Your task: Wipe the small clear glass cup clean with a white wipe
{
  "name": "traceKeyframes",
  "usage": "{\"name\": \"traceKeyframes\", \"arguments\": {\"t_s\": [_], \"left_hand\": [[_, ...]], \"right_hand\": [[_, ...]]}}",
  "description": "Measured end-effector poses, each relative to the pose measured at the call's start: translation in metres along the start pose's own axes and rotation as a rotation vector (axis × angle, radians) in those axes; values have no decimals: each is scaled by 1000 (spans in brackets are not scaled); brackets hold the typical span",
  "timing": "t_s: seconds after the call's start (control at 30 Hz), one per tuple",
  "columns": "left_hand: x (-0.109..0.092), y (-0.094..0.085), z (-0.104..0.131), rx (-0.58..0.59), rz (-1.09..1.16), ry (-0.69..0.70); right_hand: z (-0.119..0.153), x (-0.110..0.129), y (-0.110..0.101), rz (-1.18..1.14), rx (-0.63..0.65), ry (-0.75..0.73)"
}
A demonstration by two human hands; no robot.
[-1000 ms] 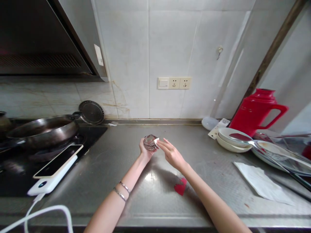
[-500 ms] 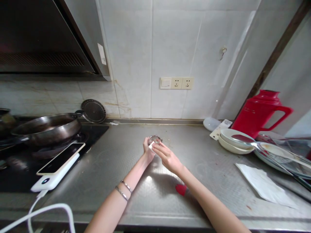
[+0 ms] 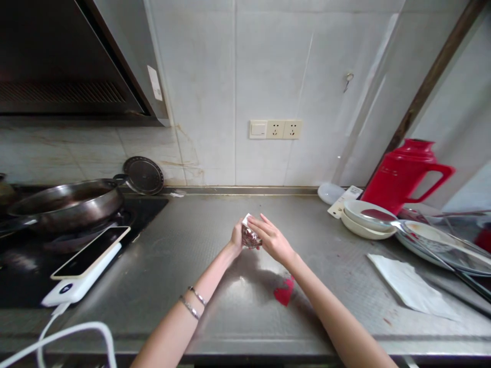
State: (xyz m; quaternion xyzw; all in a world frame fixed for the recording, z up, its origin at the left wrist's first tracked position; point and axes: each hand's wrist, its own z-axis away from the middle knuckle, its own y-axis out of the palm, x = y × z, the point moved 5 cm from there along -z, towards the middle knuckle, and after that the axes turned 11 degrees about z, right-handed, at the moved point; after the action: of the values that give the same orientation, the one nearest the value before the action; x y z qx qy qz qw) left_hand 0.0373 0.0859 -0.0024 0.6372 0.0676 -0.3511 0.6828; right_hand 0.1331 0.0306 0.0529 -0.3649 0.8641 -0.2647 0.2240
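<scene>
Above the steel counter, my left hand (image 3: 237, 235) is wrapped round a small, shiny, see-through glass cup (image 3: 251, 238). The cup is tilted and looks rounded, and much of it is hidden by my fingers. My right hand (image 3: 274, 240) presses a folded white tissue (image 3: 246, 220) against the upper side of the cup, fingers held together. On the counter below, a flat red patch (image 3: 284, 293) lies beside my right forearm; I cannot tell what it is.
A frying pan (image 3: 69, 207) stands on the black stove at left, with a phone (image 3: 92, 253) on a white power bank (image 3: 82, 281) nearby. At right are a red thermos jug (image 3: 402, 176), stacked bowls (image 3: 366, 230), plates with utensils, and a white paper sheet (image 3: 408, 286).
The cup has been turned in my hands, so its rim no longer faces up and its shiny side shows. My right hand and the tissue have moved slightly. The view has shifted a little.
</scene>
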Motion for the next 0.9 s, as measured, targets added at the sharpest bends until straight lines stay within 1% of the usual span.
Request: {"name": "traceKeyframes", "arguments": {"t_s": [0.1,0.17,0.3,0.4,0.6,0.73,0.83,0.9], "left_hand": [[-3,6,5,24,-245,-18],[-7,8,7,31,-280,-14],[-12,8,7,51,-221,-34],[-15,5,6,38,-137,-15],[-19,-4,2,-86,17,42],[-24,-9,2,-176,128,85],[-28,-12,4,-230,151,120],[-29,-13,4,-228,138,136]], "right_hand": [[2,-11,-3,-4,-25,56],[3,-15,-4,-27,-35,82],[3,-19,-5,-57,-48,116],[3,-18,-5,-59,-42,120],[2,-11,-5,-23,-45,96],[1,-2,-4,-14,-59,69],[0,6,-1,-22,-55,46],[-1,12,2,-27,-47,28]]}}
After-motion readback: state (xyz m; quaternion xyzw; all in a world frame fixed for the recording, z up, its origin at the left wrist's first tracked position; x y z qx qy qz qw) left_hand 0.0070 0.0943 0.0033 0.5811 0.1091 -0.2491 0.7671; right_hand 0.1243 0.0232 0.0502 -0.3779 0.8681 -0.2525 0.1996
